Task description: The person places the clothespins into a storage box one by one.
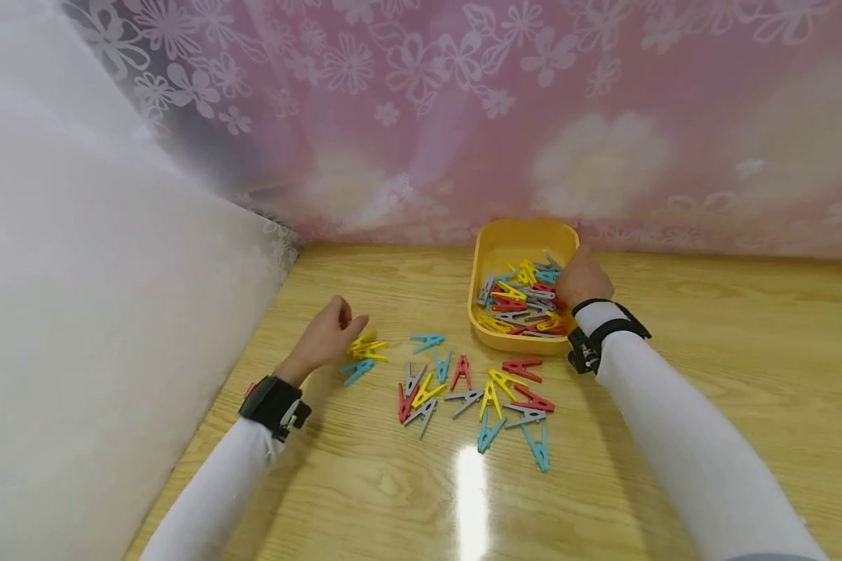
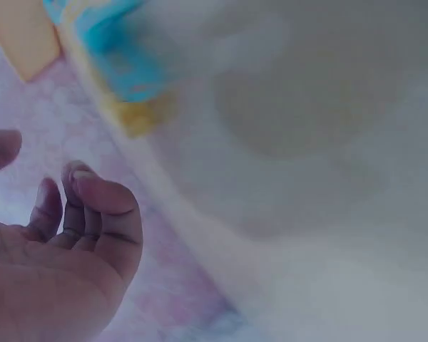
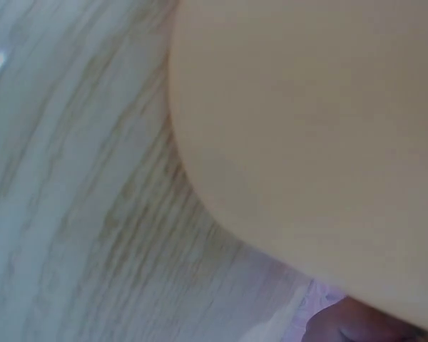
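Observation:
A yellow plastic tub (image 1: pixel 487 339) full of red, yellow, blue and grey clothespins (image 1: pixel 526 292) stands by the back curtain. My right hand (image 1: pixel 582 279) grips its right rim; the fingers are partly hidden. In the right wrist view the tub's wall (image 3: pixel 307 142) fills much of the frame, with a bit of the hand (image 3: pixel 364 320) beside it. My left hand (image 1: pixel 328 331) is over the table's left side, near a small group of yellow clothespins (image 1: pixel 368 347) and a blue clothespin (image 1: pixel 356 370). In the left wrist view its fingers (image 2: pixel 114 206) are loosely bent, apart from the thumb, holding nothing.
Several loose clothespins (image 1: pixel 463 372) in mixed colours lie scattered on the wooden table (image 1: pixel 365 483) in front of the tub. A pink flowered curtain (image 1: pixel 428 156) hangs along the back edge. A white covering (image 1: pixel 112 312) borders the left side.

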Motion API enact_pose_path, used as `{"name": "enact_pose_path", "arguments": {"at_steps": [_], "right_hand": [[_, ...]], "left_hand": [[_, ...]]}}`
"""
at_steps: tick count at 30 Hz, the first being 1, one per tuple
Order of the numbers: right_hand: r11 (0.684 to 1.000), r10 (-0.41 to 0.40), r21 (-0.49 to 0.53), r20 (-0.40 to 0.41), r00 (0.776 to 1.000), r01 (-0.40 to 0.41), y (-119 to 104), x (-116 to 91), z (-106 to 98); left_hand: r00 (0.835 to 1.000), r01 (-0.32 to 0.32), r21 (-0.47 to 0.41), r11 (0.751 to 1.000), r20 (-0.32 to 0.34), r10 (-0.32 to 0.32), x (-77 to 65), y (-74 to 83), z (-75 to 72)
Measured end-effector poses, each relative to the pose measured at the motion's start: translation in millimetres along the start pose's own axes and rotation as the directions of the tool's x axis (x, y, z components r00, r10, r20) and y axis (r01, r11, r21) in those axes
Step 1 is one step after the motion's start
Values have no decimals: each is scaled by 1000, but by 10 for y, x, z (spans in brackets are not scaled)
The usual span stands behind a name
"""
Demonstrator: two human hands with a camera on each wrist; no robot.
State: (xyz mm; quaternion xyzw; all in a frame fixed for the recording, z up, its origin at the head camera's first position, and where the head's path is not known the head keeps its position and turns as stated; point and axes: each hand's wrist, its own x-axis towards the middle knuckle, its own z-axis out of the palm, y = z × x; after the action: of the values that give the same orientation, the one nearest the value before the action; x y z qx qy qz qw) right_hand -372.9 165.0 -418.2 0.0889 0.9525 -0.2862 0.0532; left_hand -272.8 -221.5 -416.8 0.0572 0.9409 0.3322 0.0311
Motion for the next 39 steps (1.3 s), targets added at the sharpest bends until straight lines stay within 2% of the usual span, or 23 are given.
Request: {"name": "enact_pose_path", "arguments": {"at_steps": [2, 5, 7, 10, 20, 28, 35, 39], "right_hand": [[1000, 0, -5, -8, 1000, 0, -7, 7, -9], [1000, 0, -17, -17, 1000, -1, -13, 19, -13], [1000, 0, -27, -18, 1000, -1, -12, 26, -8], [999, 2, -38, -25, 1000, -3, -3, 31, 4], [999, 17, -37, -28, 999, -18, 53, 69, 27], [999, 11, -36, -24, 1000, -12, 16, 69, 55], [999, 11, -44, -47, 999, -14, 9, 73, 53], [998, 18, -54, -49, 999, -20, 8, 58, 50]], "left_hand": [[1000, 24, 2, 1000, 2, -24, -205, -113, -17], [999, 41, 20, 999, 10, -41, -453, -196, -9], [998, 59, 33, 998, 12, -60, -570, -204, 9], [996, 79, 66, 995, 24, -81, -669, -190, 45], [995, 63, 194, 979, 69, -77, -689, -112, 104], [999, 37, 265, 964, 4, -39, -743, -103, 106], [998, 63, 218, 974, -32, -57, -743, -22, 86], [998, 42, 207, 977, -56, -31, -695, 101, 57]]}}
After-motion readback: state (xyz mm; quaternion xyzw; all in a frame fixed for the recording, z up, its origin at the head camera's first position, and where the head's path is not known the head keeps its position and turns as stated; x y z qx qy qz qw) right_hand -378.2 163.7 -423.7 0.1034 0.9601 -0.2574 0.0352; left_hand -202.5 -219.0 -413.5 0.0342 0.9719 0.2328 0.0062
